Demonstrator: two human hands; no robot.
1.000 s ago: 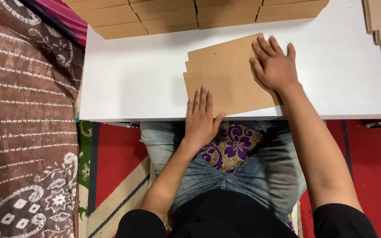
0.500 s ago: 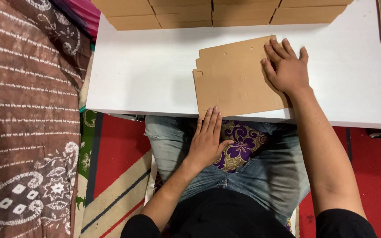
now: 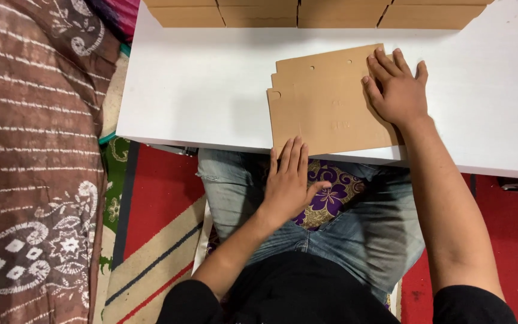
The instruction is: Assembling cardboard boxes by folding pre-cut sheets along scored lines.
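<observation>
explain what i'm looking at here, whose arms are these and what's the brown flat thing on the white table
There is no machine here. The picture comes from a camera worn on a person's head, looking straight down, so the two bare arms are that person's own. They sit at a low white table with their jeans-clad legs under it. A flat brown cardboard sheet, cut to shape with small holes, lies on the table, its near edge at the table's edge. The right hand lies flat on the sheet's right side, pressing rather than gripping. The left hand, fingers straight, is at the near edge, fingertips touching the sheet. Neither hand holds anything. A row of folded brown boxes lines the far edge. A patterned brown cloth lies to the left.
</observation>
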